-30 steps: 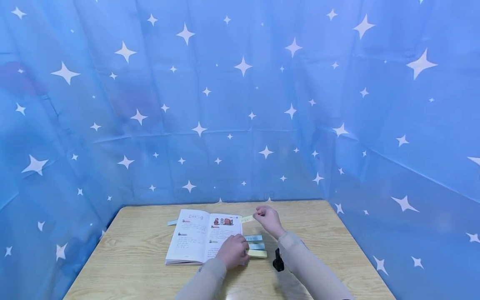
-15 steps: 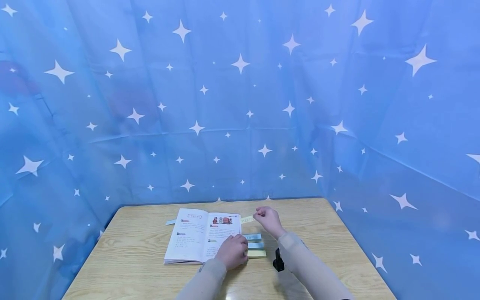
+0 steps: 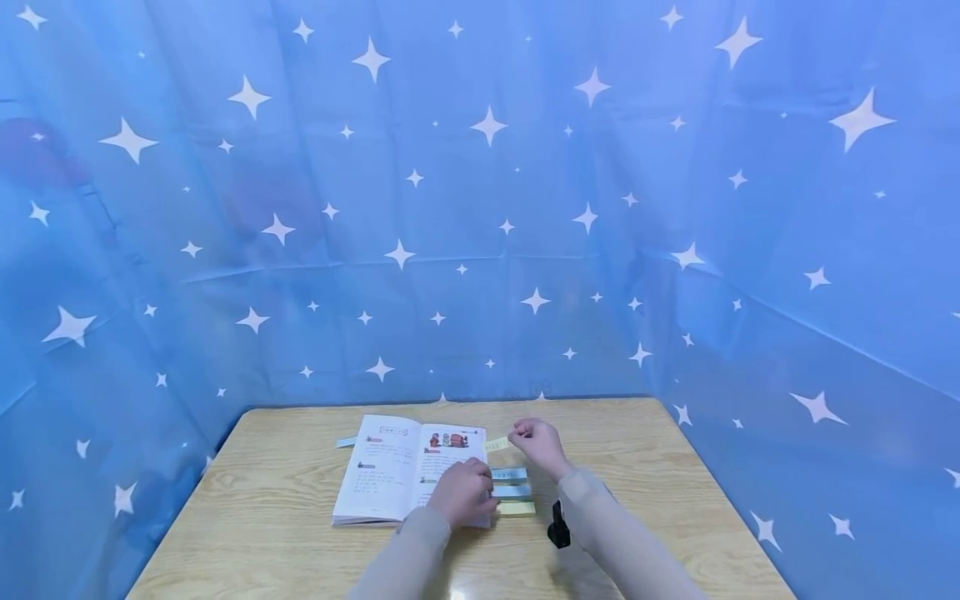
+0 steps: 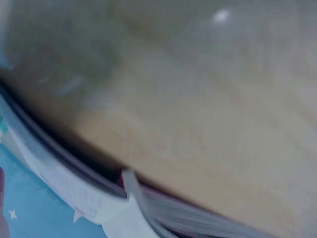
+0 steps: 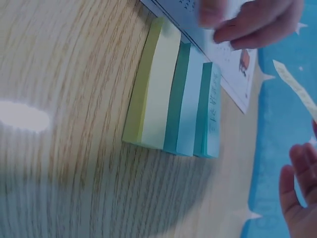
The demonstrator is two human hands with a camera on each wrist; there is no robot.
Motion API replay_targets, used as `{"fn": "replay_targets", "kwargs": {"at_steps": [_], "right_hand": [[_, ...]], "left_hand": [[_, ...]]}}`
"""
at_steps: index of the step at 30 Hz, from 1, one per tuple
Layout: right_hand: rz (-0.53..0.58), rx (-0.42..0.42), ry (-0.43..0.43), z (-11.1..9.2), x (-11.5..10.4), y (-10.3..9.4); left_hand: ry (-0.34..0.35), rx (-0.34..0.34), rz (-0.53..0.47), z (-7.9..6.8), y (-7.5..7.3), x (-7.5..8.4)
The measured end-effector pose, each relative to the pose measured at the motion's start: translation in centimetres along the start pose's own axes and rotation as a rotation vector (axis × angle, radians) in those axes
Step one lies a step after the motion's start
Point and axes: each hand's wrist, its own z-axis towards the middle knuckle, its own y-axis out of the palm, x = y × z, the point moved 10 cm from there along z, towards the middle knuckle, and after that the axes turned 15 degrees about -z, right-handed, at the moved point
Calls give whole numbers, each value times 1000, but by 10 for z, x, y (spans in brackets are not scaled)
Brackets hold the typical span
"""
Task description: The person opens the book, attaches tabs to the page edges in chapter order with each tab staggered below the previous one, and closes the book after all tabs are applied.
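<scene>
An open book with printed pages and a small colour picture lies on the table. My left hand is over the lower right page by its edge; the right wrist view shows its fingers loosely bent. Up and to the right, my right hand pinches a yellow sticky note strip with handwriting, held beside the page's upper right edge. Between the hands sit a yellow sticky note pad, a blue pad and another blue pad with writing.
A blue strip sticks out past the book's left edge. A black device is at the right wrist. The wooden table meets a blue star-patterned curtain behind. In the left wrist view the book's page edges show, blurred.
My left hand has shifted slightly up over the page. My right hand still pinches the yellow strip in nearly the same place. The head view has swayed a little.
</scene>
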Motion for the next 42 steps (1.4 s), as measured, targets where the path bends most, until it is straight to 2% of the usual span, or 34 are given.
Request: {"fn": "replay_targets", "kwargs": {"at_steps": [3,8,11,15,23,29,34,42], "right_hand": [[4,-18,30,-1,4,4],[48,-67,115,-5,17,13],[64,-86,148,-7,24,19],[73,-109,179,-9,32,28],[113,-145,209,-8,35,44],[69,-154,249,-2,32,49],[36,-152,270,-2,34,52],[9,-164,287,-5,39,57]], "left_hand": [[-53,17,-10,2,-7,-14],[-199,11,-20,-2,-14,-41],[-269,14,-12,-7,-15,-54],[-326,12,1,-15,-12,-64],[-341,-46,12,-15,-3,-70],[-353,-74,20,-10,-1,-73],[-349,-84,3,-10,1,-69],[-369,-160,10,-18,20,-70]]}}
